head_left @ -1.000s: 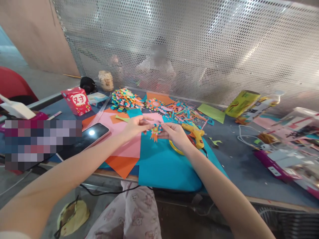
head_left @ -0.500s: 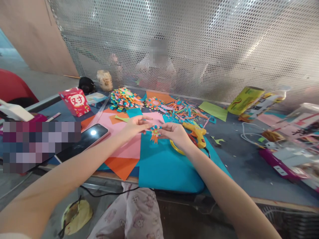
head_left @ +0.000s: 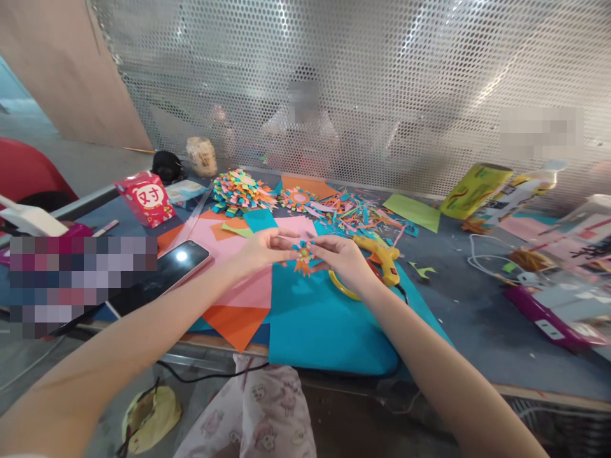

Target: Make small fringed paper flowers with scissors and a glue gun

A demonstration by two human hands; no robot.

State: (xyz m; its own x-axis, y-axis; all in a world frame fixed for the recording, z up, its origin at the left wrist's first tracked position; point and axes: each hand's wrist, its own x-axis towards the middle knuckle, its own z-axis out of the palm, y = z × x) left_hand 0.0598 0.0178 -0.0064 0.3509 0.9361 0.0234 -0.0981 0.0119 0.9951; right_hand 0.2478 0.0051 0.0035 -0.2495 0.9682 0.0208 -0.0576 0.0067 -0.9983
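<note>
My left hand (head_left: 264,248) and my right hand (head_left: 340,254) meet over the middle of the table, both pinching a small spiky paper flower (head_left: 303,257) of orange, blue and pink strips. It hangs just above a large blue paper sheet (head_left: 324,318). A pink sheet (head_left: 252,286) lies under my left hand. Right behind my right hand rest a yellow glue gun (head_left: 377,254) and a yellow ring-shaped object (head_left: 341,287).
A pile of finished paper flowers (head_left: 241,189) and loose coloured strips (head_left: 353,213) lie further back. A phone (head_left: 160,273) and a red box (head_left: 146,197) are at left. Packets, cables and a purple case (head_left: 544,312) crowd the right. A person sits behind the perforated metal screen (head_left: 429,76).
Both hands and the paper flower have stayed together, shifting slightly to the right in view as the camera moved. The pinch on the flower has not changed.
</note>
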